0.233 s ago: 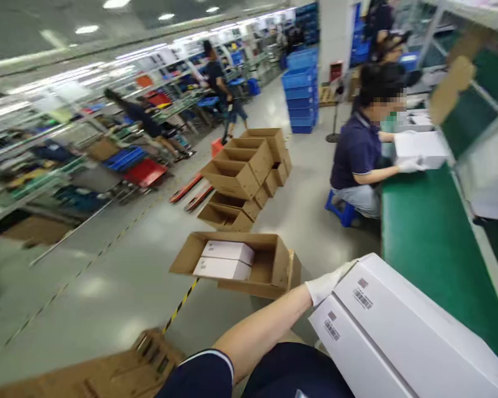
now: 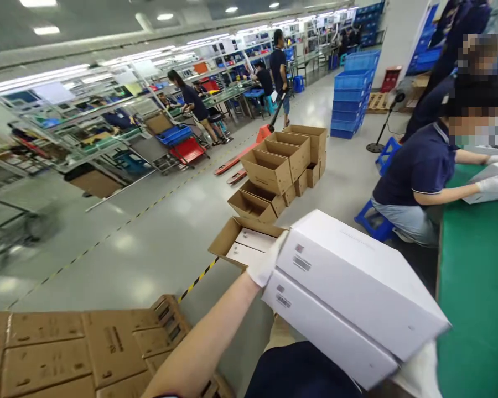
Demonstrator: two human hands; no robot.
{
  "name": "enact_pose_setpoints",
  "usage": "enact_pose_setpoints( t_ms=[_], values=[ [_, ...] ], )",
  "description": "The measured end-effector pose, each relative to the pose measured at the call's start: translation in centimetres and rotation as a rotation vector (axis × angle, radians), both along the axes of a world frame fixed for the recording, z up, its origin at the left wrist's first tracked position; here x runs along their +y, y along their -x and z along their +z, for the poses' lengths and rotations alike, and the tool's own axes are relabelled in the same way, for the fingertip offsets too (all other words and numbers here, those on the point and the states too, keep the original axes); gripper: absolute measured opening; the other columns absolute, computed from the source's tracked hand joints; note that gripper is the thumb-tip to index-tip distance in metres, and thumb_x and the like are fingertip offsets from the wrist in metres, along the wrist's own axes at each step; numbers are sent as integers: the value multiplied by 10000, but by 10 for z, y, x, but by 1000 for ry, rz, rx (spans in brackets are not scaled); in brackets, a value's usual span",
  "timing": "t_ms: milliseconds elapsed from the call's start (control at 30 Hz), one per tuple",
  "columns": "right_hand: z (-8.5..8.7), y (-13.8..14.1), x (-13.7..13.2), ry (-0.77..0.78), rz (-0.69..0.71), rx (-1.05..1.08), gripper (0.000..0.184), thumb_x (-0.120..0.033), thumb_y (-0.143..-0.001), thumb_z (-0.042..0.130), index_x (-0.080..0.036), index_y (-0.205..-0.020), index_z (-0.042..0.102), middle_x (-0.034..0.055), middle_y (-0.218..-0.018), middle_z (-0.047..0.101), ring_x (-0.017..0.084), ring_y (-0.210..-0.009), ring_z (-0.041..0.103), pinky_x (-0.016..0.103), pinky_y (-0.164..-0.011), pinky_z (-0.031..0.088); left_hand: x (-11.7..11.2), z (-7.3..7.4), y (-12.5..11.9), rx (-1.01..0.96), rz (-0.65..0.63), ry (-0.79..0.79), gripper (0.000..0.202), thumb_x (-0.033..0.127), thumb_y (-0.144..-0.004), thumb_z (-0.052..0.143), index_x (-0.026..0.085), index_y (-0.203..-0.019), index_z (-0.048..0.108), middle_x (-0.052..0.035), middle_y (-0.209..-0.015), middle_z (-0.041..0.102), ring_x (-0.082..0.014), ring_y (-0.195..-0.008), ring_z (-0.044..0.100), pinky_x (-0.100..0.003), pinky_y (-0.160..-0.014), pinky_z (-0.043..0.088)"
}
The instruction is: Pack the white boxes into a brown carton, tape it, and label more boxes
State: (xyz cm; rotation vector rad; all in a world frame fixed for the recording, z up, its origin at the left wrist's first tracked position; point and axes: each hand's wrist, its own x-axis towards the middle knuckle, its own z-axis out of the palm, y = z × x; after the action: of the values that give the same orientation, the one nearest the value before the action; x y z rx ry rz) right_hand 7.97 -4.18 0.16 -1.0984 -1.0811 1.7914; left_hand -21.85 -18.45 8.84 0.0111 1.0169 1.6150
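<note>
We hold a pair of white boxes [image 2: 352, 293] up in front of our dark shirt [image 2: 302, 370], one lying on the other, tilted down toward the right and just beside the desk. Their sides look like smooth, pale card, long and flat with crisp edges, and a narrow dark seam runs between them. Each carries a small square print and a barcode near its left end; a small round mark sits toward the other end.

Our left hand [image 2: 268, 262], in a thin white glove, is clasped over the left ends of the pair. Our right hand [image 2: 421, 373], also gloved, presses at the lower right end, its fingers mostly hidden.

Behind our left hand stands an open carton [image 2: 222, 240] of brown corrugated board, with more white boxes [image 2: 255, 240] lying inside. Beyond it, open brown cartons [image 2: 274, 171] are stacked in tiers near an orange-red pallet jack [image 2: 240, 157].

The desk [image 2: 477, 282] to our right has a flat green top. A co-worker [image 2: 415, 166] sits there on a blue plastic stool [image 2: 373, 218], gloved hands on a white box.

The grey floor [image 2: 149, 254] is glossy, reflects the lights and bears yellow-and-black tape [image 2: 199, 278]. At lower left, closed cartons [image 2: 45, 354] lie packed together. Farther off we see stacked blue crates [image 2: 351, 105], a standing fan [image 2: 384, 124] and metal-framed workstations under strip lights.
</note>
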Motion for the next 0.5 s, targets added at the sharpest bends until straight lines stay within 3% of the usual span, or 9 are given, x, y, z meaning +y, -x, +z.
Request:
enact_pose_setpoints(
  t_ms=[33,100,133,200,267,333,433,500],
  values=[
    [0,50,-14,50,-72,13,723,-647,-620,849,-222,-1181,682,21,-1171,669,144,-879,572,218,-767,519,-26,9,30,39,114,40,523,592,-876,692,149,-1154,684,-49,-1042,685,-160,-911,652,-301,-861,551],
    [5,140,-44,285,17,136,754,-676,-581,856,-209,-1142,669,9,-1110,689,157,-878,610,252,-815,546,-70,18,83,94,281,183,481,555,-898,681,163,-1175,656,-43,-1013,678,-156,-857,646,-314,-816,556],
    [8,176,-58,392,74,166,721,-636,-577,878,-200,-1109,663,8,-1080,696,172,-897,632,281,-842,556,-87,18,105,90,308,240,503,578,-885,685,159,-1161,644,-46,-989,671,-162,-829,641,-325,-790,555],
    [13,227,-78,647,198,166,599,-629,-678,829,-193,-1054,661,16,-1030,708,220,-888,662,364,-819,572,-111,8,141,26,239,288,604,667,-830,696,153,-1141,637,-55,-957,657,-187,-816,636,-358,-775,551],
    [14,251,-86,866,251,49,486,-636,-816,709,-183,-983,665,44,-940,712,247,-805,671,401,-747,565,-121,-15,165,-70,116,309,702,760,-769,689,156,-1125,648,-62,-973,659,-203,-835,641,-368,-783,551],
    [11,258,-81,990,252,-122,527,-697,-855,620,-174,-914,658,66,-840,698,253,-732,666,407,-729,557,-120,-47,180,-138,-1,317,799,854,-751,616,143,-1112,655,-94,-1039,670,-231,-861,650,-379,-787,551],
    [-3,263,-63,972,249,-319,709,-873,-747,597,-196,-942,670,62,-842,701,254,-762,677,398,-781,563,-107,-106,194,-313,-176,236,920,970,-741,448,126,-1052,643,-133,-1098,668,-251,-850,653,-402,-796,548],
    [-19,274,-52,925,222,-444,775,-931,-717,556,-212,-983,670,62,-897,711,259,-795,683,396,-779,562,-99,-144,204,-367,-198,241,855,944,-744,479,121,-941,601,-121,-925,667,-216,-700,614,-369,-683,533]
  ],
)
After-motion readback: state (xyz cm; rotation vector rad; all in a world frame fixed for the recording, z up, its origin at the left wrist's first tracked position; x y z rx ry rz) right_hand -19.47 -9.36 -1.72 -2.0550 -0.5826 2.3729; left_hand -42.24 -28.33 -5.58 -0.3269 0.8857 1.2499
